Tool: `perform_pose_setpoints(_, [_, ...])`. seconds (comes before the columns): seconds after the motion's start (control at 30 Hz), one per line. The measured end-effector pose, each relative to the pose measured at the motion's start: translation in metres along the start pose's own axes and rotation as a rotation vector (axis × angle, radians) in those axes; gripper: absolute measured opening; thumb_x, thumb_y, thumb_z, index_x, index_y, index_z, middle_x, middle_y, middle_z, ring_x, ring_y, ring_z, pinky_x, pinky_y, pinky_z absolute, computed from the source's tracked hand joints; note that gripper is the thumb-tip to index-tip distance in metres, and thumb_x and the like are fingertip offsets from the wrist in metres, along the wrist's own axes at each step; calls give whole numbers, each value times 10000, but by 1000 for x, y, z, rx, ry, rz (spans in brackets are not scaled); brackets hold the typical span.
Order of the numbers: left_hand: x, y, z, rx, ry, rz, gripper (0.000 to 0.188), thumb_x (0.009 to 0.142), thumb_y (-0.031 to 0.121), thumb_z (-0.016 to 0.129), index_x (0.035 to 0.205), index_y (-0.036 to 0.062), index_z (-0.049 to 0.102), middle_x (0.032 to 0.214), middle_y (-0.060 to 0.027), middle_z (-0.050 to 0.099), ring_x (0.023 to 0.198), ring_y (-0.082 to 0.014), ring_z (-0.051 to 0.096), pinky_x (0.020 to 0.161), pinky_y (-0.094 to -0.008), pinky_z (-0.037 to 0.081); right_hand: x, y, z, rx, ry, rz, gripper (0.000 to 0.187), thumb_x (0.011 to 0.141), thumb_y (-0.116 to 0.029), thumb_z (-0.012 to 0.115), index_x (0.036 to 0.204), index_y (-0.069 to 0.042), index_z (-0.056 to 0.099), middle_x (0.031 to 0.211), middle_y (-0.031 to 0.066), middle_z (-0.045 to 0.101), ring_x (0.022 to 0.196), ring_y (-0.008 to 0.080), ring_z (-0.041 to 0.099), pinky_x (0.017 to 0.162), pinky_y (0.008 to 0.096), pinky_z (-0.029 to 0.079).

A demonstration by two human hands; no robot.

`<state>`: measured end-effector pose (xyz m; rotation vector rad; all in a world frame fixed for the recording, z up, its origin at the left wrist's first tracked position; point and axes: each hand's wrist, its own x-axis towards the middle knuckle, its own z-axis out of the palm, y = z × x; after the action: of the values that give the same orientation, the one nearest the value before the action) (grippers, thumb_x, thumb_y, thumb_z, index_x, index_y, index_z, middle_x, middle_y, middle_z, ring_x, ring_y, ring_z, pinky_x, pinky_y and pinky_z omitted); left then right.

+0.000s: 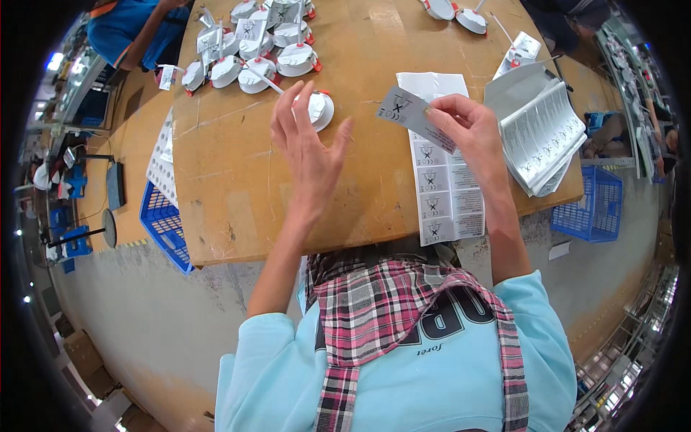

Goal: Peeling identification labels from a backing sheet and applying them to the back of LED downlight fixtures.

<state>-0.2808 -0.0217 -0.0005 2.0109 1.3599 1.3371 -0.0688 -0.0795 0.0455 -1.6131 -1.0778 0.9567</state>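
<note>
Between the thumb and fingers of my right hand (466, 128) is a silver-grey printed label (410, 115), held up above the table. Below it lies a sheet of labels (448, 189), printed in rows and reaching over the table's front edge. My left hand (311, 144) has its fingers apart and hovers over a white round downlight (319, 110). That hand partly covers the lamp, and I cannot tell whether they touch. A white cable with a tag runs from the lamp toward the heap behind.
Several white downlights (253, 73) with red clips crowd the far left of the wooden table (302, 230). Stacked label sheets (540, 133) lie at the right. Blue crates (164, 229) stand below both sides. A person in a blue shirt (119, 32) sits far left.
</note>
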Motion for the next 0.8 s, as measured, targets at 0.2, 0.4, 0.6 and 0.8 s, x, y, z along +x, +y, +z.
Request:
perform_pose_setpoints(0.2, [-15,-40,-1,188,-269,188,428,783,48,660,1193,55,537,1231,-133,509,1208,-327,451,1005,-437,348,6,-7,0,-92,-111,-43,211,854,-165,660,977,4,687,843,59,688,745,92,619,665,228,483])
perform_pose_setpoints(0.4, [-42,-18,-14,-5,-548,380,394,774,-27,651,1147,73,577,1229,-137,524,1188,-341,474,1002,-429,380,1,-16,4,-139,-193,-109,192,845,-123,654,996,-9,686,836,61,681,762,107,621,692,242,496])
perform_pose_setpoints(0.6, [-24,4,-38,-428,-217,-58,640,740,293,725,1253,29,447,1221,-115,481,1177,-258,446,970,-391,366,-7,-28,18,-178,-207,-155,249,823,-85,664,1061,-24,625,788,61,648,745,120,611,720,262,504])
perform_pose_setpoints(0.8, [4,2,-30,-769,-446,-542,667,888,490,557,1332,15,405,1219,-68,468,1137,-167,422,935,-344,345,-5,-40,39,-181,-257,-218,262,828,-75,653,1077,-17,596,765,65,631,751,132,600,778,285,501])
